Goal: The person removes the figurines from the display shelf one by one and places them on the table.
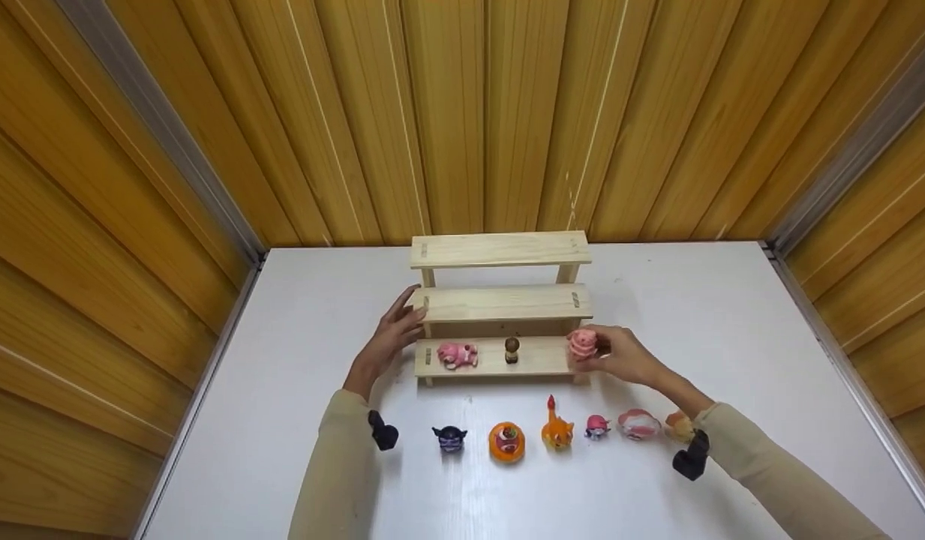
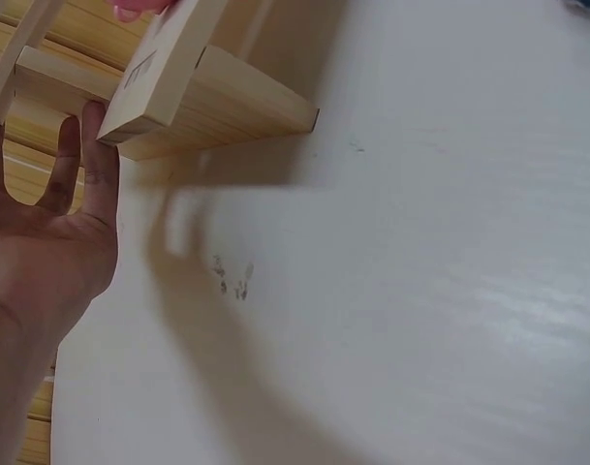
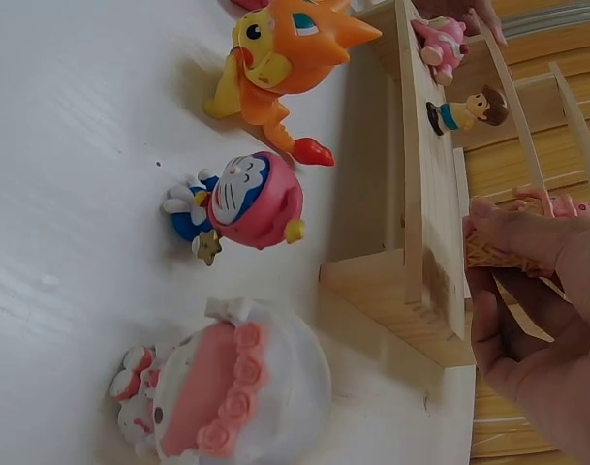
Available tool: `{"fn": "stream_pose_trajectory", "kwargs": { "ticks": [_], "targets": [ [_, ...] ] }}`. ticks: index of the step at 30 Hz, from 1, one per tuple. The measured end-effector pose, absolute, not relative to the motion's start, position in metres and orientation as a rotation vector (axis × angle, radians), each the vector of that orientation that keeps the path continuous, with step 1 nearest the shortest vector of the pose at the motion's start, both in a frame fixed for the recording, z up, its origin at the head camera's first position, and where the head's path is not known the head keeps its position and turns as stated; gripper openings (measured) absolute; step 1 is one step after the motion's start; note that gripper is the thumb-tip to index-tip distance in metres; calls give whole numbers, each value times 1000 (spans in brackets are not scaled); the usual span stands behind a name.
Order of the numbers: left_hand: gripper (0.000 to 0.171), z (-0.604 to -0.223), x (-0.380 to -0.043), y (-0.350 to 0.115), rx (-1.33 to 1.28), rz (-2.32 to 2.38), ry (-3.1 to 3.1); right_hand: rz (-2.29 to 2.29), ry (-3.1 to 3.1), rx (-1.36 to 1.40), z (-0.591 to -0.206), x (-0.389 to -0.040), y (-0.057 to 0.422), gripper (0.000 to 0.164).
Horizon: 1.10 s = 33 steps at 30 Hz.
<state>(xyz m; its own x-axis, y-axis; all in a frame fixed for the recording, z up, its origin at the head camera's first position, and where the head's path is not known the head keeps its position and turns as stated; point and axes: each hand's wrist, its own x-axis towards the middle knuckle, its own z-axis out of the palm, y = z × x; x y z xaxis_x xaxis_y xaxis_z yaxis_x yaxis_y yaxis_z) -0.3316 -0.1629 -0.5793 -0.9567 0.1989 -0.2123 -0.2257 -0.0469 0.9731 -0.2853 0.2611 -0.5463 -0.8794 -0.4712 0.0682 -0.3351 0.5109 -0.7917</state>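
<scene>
A pale wooden shelf with three steps (image 1: 505,304) stands near the back of the white table. My left hand (image 1: 387,337) touches its left side with fingers extended, as the left wrist view also shows. At the right end of the lowest step, my right hand (image 1: 627,358) pinches a pink figurine (image 1: 583,343) with a waffle-cone base (image 3: 503,250) between thumb and fingers. Whether that base touches the step I cannot tell. On the same step are a pink bear figurine (image 1: 457,355) at the left and a small brown-haired figurine (image 1: 512,350) in the middle.
In front of the shelf is a row of figurines: a dark horned one (image 1: 450,439), a round orange one (image 1: 506,442), an orange one with a red-tipped tail (image 1: 557,431), a pink-hooded one (image 1: 597,427), a white-and-pink one (image 1: 639,424) and a yellowish one (image 1: 680,426). Wood-patterned walls (image 1: 447,112) enclose the table.
</scene>
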Motion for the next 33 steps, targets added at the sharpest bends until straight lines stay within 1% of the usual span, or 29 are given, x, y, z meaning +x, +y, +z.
{"fn": "stream_pose_trajectory", "kwargs": {
  "ticks": [8, 13, 25, 33],
  "targets": [
    [68, -580, -334, -160, -5, 2064, 1941, -1417, 2616, -592, -541, -276, 290, 46],
    [70, -582, -335, -160, -11, 2061, 1942, -1441, 2619, -508, -536, -265, 314, 48],
    [67, -580, -333, -160, -4, 2078, 1952, -1413, 2694, -520, -540, -239, 368, 46],
    [66, -580, -333, -159, -32, 2089, 1949, -1376, 2765, -487, -551, -223, 403, 46]
  ]
}}
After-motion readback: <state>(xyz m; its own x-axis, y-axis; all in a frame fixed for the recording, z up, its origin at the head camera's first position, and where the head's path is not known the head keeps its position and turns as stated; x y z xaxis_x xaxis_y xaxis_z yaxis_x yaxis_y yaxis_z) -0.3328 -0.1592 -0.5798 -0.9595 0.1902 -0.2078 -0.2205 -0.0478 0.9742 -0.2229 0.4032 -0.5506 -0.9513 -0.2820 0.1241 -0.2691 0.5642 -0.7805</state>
